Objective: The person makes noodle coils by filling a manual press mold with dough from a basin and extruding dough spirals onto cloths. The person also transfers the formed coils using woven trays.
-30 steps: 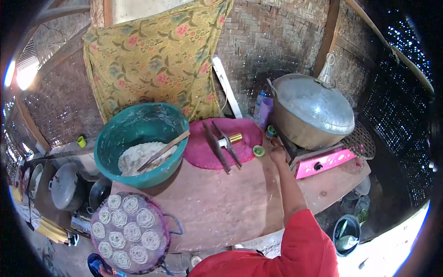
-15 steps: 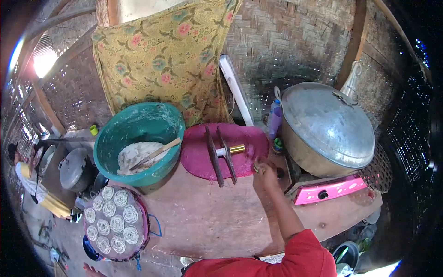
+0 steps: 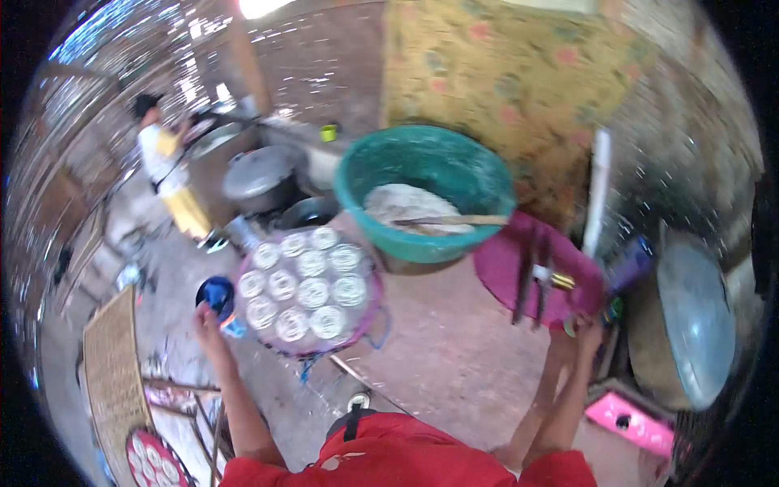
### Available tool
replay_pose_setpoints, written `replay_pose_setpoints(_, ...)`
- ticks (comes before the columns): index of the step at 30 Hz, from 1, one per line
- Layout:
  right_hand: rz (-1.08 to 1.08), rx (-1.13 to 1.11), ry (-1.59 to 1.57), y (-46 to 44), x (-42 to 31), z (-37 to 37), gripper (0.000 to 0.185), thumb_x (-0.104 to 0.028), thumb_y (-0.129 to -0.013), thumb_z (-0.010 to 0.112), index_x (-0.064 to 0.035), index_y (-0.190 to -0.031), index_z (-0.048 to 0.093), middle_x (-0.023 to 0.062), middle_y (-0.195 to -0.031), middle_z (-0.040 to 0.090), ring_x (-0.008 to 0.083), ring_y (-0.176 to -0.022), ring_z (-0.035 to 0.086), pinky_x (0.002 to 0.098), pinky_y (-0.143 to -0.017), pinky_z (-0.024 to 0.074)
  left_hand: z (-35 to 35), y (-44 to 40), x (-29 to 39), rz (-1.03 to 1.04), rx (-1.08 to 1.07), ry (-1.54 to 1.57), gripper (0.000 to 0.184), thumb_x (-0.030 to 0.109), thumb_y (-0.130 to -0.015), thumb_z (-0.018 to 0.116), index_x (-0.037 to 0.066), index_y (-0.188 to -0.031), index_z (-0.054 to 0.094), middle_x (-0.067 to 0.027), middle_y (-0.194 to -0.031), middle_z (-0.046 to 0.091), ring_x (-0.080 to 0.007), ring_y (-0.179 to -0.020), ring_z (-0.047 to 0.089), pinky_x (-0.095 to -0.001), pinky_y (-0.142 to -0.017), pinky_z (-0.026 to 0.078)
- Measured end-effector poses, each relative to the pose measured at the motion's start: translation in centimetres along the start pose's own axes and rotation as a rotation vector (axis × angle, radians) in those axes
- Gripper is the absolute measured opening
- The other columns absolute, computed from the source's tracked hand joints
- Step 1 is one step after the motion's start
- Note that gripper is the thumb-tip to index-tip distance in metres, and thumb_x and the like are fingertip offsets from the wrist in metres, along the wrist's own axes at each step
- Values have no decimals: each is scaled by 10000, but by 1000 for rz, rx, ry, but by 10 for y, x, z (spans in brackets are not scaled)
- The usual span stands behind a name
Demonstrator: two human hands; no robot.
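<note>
One small light-green round cup [image 3: 570,328] is held in the closed right hand [image 3: 590,329] beside one round pink mat [image 3: 499,260], while the left hand [image 3: 208,321], far off, is too blurry to be told open or closed. Twelve curly white rounds [image 3: 312,262] are already laid on one purple-rimmed tray [image 3: 379,290]; one floury white heap [image 3: 406,199] seems left in one green plastic tub [image 3: 434,247].

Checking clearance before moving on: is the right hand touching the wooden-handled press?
Apart. The head view shows bare pink mat between the right hand and the wooden-handled press.
</note>
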State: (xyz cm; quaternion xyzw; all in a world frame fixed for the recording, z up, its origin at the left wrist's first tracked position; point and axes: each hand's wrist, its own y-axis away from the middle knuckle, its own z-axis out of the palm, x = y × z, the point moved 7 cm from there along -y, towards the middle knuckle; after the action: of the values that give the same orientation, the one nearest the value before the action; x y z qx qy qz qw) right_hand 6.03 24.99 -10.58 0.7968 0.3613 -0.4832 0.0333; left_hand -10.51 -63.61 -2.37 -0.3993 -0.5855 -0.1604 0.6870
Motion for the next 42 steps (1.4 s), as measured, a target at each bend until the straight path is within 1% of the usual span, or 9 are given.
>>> replay_pose_setpoints(3, -15, -81, 55, 25, -97, 25, 165, -173, -868, 596, -20, -931, 599, 64, -787, 627, 157, -722, 605, 303, -626, 482, -17, -18, -19, 22, 19, -27, 311, 214, -911, 527, 28, -1160, 533, -70, -1116, 565, -154, -998, 528, -295, -862, 404)
replay_pose_setpoints(8, 26, -644, -755, 134, -290, 169, 46, -41, -868, 556, -8, -889, 580, 64, -815, 619, 146, -738, 612, 266, -619, 504, -12, -27, -47, -63, 41, 40, 250, 139, -887, 559, 8, -1099, 567, -75, -1038, 599, -152, -940, 551, -280, -824, 430)
replay_pose_setpoints(9, -293, -840, -344, 179, -365, 215, 37, 2, -851, 557, -8, -878, 582, 66, -823, 629, 147, -720, 616, 259, -610, 506, -19, -30, -54, -102, 22, 51, 240, 129, -882, 559, 10, -1090, 569, -67, -1026, 597, -144, -922, 548, -272, -814, 427)
replay_pose_setpoints(11, -182, -1092, -496, 237, -418, 278, 97, -94, -849, 600, -12, -898, 580, 24, -764, 594, 98, -674, 565, 249, -583, 471, -22, -29, -61, -140, 4, 64, 231, 119, -877, 558, 13, -1082, 571, -60, -1014, 595, -135, -904, 545, -264, -805, 424)
replay_pose_setpoints(19, -732, -1245, -144, 358, -494, 401, 142, -103, -809, 593, 16, -866, 541, 226, -787, 602, 400, -724, 587, 438, -650, 456, -80, -26, -93, -279, 3, 30, 206, 105, -889, 549, 18, -1075, 558, -37, -981, 574, -101, -861, 528, -234, -771, 417)
replay_pose_setpoints(26, -710, -1483, -230, 335, -534, 435, 124, -100, -790, 580, -19, -883, 569, 176, -791, 631, 313, -746, 630, 389, -662, 478, -129, -38, -123, -321, 71, 84, 258, 217, -893, 570, 85, -1112, 535, 15, -1003, 561, -73, -838, 514, -226, -724, 398)
replay_pose_setpoints(32, -595, -728, -108, 192, -562, 551, 146, -133, -710, 697, -30, -758, 605, 126, -753, 639, 260, -696, 630, 362, -643, 493, -141, -60, -139, -309, 118, 167, 255, 190, -899, 563, 71, -1122, 529, 4, -1017, 565, -68, -830, 519, -207, -695, 399)
replay_pose_setpoints(40, -527, -645, 18, 181, -544, 601, 202, -173, -687, 731, -28, -715, 594, 119, -718, 626, 268, -704, 619, 363, -648, 489, -136, -80, -144, -409, 134, 130, 222, 122, -909, 528, 23, -1108, 525, -30, -1003, 548, -63, -795, 486, -197, -670, 394)
replay_pose_setpoints(42, -449, -730, -242, 175, -540, 594, 238, -187, -668, 749, -17, -730, 594, 111, -705, 620, 236, -663, 609, 348, -636, 484, -132, -85, -151, -382, 102, 150, 213, 123, -907, 531, 22, -1095, 528, -22, -982, 539, -56, -766, 460, -200, -638, 384)
